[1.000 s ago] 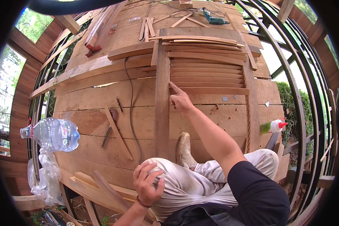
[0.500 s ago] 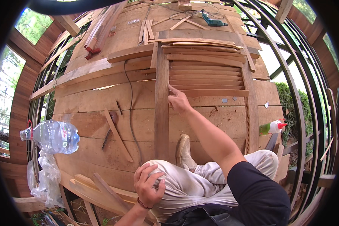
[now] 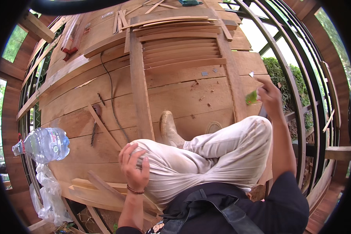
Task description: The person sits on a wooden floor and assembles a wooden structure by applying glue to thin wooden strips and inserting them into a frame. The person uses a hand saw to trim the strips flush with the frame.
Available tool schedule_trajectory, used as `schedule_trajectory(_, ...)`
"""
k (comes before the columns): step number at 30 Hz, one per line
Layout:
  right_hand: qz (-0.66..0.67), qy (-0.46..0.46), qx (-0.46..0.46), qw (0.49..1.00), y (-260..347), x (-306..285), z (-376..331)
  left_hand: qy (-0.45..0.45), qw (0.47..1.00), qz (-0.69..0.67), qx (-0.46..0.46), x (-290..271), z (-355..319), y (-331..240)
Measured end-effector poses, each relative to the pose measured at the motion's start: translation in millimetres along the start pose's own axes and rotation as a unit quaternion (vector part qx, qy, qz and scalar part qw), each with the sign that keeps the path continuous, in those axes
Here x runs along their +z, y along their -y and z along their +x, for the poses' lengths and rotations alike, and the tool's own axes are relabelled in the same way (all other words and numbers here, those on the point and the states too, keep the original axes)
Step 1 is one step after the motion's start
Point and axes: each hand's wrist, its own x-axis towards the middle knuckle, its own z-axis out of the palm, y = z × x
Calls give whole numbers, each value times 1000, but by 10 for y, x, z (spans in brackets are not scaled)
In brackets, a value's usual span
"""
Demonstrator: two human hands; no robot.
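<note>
My left hand (image 3: 135, 167) rests over my left knee, its fingers curved across the pale trouser cloth with the thumb apart. A greyish patch shows between thumb and fingers; what it is cannot be made out. Off to the right, my right hand (image 3: 270, 97) is at the cap end of a green-and-white glue bottle (image 3: 252, 98). That hand is smeared by motion and hides the red tip, so its grip is unclear. In front of me lies a wooden louvre frame (image 3: 139, 89), with several thin slats (image 3: 183, 55) set across its far part.
Left on the planks are a drill bit (image 3: 93, 133), a wood strip (image 3: 105, 126) and a dark cable (image 3: 112, 93). Further left lies a large clear water bottle (image 3: 45, 145). Small grey pieces (image 3: 204, 73) lie inside the frame. Metal railing (image 3: 296, 66) borders the right side.
My right hand has left the frame's left rail and swung right to the glue bottle. My left hand stays on the knee. The view has shifted, so the frame sits higher and further left.
</note>
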Motion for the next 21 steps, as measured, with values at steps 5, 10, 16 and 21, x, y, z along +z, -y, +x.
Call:
schedule_trajectory(5,-263,-104,178,942,-1586,-985,-1438,-2,1000,16,-9,11,5,-52)
schedule_trajectory(10,-356,27,181,916,-1584,-542,-2438,10,998,57,-1,5,-66,81)
schedule_trajectory(16,-435,132,96,886,-2488,-244,-2779,9,997,79,3,80,-103,-16)
schedule_trajectory(21,-512,110,118,843,-2510,-101,-2711,14,994,102,-32,38,-83,-150)
